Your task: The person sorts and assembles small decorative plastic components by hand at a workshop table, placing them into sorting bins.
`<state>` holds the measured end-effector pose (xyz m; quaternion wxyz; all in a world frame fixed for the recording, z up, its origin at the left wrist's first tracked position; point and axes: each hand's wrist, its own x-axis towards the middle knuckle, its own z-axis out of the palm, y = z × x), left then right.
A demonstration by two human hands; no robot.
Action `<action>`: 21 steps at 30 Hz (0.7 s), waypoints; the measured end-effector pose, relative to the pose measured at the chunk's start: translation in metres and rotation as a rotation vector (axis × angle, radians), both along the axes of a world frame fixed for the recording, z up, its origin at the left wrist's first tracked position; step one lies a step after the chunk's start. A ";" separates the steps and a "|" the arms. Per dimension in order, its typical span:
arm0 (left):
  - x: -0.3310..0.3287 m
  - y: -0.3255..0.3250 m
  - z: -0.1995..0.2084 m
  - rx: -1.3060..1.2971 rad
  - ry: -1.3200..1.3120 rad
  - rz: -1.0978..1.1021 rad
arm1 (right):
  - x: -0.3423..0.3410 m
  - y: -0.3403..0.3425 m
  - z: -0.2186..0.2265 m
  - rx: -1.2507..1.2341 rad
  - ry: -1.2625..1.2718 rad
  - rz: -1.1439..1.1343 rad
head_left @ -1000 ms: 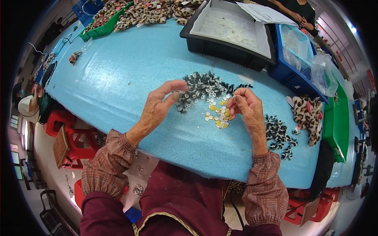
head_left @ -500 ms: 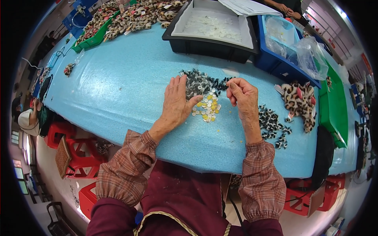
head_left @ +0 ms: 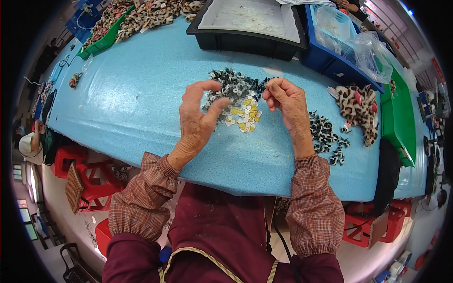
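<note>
A heap of small black-and-clear plastic pieces, like toy eyes (head_left: 232, 84), lies on the blue-covered table (head_left: 137, 113). Small white and yellow discs (head_left: 246, 114) are spread at its near side. My left hand (head_left: 194, 115) is at the heap's left edge, its thumb and fingers apart with nothing visible between them. On the right of the heap, my right hand (head_left: 289, 104) is closed in a pinch; whatever its fingertips hold is too small to make out. Right of that wrist sits a second group of black-and-white pieces (head_left: 323, 134).
Leopard-patterned plush pieces (head_left: 354, 111) lie at the right beside a green tray (head_left: 398, 120). A black tray (head_left: 250, 45) with a white liner and a blue bin (head_left: 337, 70) holding plastic bags stand at the back. More plush (head_left: 160, 19) is heaped at the far left.
My left hand has moved left off the heap, its fingers going from flat to curved with the thumb apart. My right hand keeps its pinch beside the heap. The whole view has shifted slightly.
</note>
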<state>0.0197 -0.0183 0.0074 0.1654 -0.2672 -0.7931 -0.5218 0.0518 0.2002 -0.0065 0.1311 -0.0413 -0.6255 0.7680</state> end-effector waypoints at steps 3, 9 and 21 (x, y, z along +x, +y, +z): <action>0.007 0.001 0.000 -0.101 0.106 -0.073 | 0.004 0.006 0.002 0.104 -0.014 -0.036; 0.005 -0.015 -0.007 -0.184 0.180 -0.037 | 0.005 0.007 0.008 0.115 -0.046 -0.137; 0.010 -0.014 0.000 -0.078 0.128 -0.117 | 0.010 -0.008 0.018 -0.345 0.023 0.195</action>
